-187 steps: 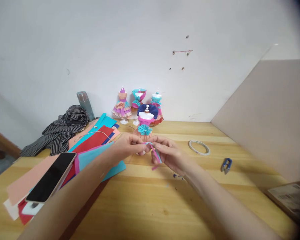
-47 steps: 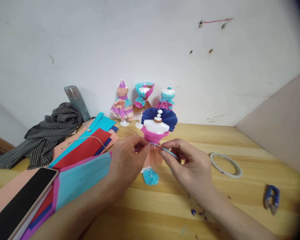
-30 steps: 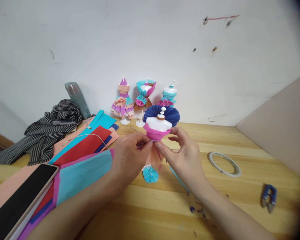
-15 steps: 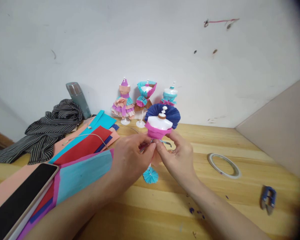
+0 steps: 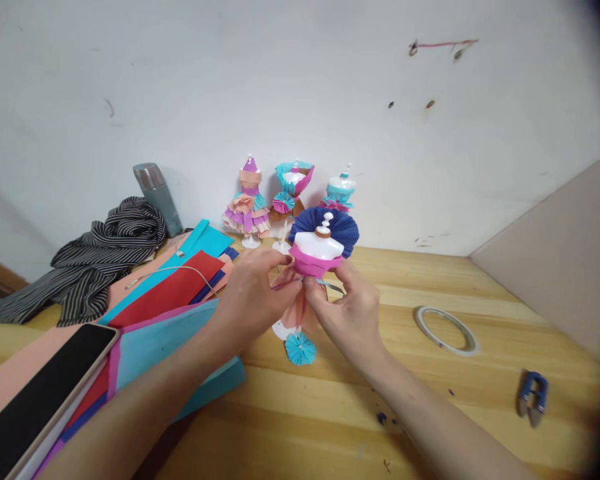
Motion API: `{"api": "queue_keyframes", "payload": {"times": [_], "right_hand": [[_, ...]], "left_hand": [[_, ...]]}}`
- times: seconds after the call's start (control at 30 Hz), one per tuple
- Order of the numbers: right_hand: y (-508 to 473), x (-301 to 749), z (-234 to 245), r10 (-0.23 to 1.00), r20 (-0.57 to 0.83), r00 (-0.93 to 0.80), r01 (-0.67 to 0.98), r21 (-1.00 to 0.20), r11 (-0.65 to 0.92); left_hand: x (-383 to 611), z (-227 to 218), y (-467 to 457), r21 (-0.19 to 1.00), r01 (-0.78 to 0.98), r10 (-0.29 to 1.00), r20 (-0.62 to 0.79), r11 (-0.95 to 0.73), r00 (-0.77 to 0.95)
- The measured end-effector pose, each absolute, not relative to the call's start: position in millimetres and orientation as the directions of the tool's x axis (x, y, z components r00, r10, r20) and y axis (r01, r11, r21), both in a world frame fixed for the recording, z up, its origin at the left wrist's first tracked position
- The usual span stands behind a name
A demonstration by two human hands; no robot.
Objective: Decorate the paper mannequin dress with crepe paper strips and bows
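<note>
At the wooden desk [image 5: 280, 420], your left hand [image 5: 253, 288] pinches a thin strip [image 5: 331, 287] while your right hand [image 5: 350, 307] grips the small mannequin [image 5: 317, 247] at its waist.

The small white dress-form mannequin [image 5: 319, 247] wears a magenta paper bodice [image 5: 315, 263], a peach paper skirt [image 5: 294, 311] and a pleated navy paper collar [image 5: 347, 230]. The thin flat strip [image 5: 332, 287] at its waist looks grey-blue, though it is largely hidden. The round pleated paper rosette [image 5: 301, 349] is turquoise. The crumpled cloth [image 5: 113, 243] is black with pale stripes; the flat paper sheets [image 5: 175, 285] run red, turquoise, peach, magenta-edged; the ring-shaped tape roll [image 5: 472, 345] is white.
</note>
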State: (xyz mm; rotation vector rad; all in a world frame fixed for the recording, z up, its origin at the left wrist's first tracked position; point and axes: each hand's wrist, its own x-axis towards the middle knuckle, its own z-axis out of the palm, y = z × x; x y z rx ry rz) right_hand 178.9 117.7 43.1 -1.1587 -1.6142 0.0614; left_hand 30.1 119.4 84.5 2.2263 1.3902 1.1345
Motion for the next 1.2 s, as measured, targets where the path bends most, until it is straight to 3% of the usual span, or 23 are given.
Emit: {"api": "queue_keyframes", "payload": {"times": [0.2, 0.3, 0.47, 0.6, 0.83, 1.2], "right_hand": [[119.4, 179.5, 43.1, 0.686, 0.725, 0.071, 0.634, -0.563, 0.530], [119.8, 181.9, 42.7, 0.706, 0.705, 0.062, 0.587, -0.598, 0.545], [121.8, 186.6, 40.7, 0.795, 0.605, 0.037, 0.412, -0.734, 0.539], [123.1, 187.7, 41.0, 0.837, 0.547, 0.031, 0.312, -0.800, 0.512], [124.6, 187.7, 40.6, 0.849, 0.527, 0.039, 0.311, -0.814, 0.491], [124.6, 184.1, 40.7, 0.835, 0.549, 0.037, 0.322, -0.798, 0.510]], "left_hand": [[25.5, 81.5, 134.3, 0.808, 0.400, 0.899, 0.347, -0.432, 0.268], [22.7, 78.3, 140.7, 0.856, 0.321, 0.905, 0.328, -0.406, 0.270], [20.4, 81.2, 140.9, 0.868, 0.238, 0.876, 0.347, -0.435, 0.334], [18.9, 85.5, 138.2, 0.876, 0.268, 0.891, 0.305, -0.401, 0.337], [14.5, 83.2, 125.1, 0.819, 0.365, 0.896, 0.418, -0.443, 0.149], [20.4, 59.8, 119.9, 0.874, 0.338, 0.903, 0.217, -0.349, 0.372]]}}
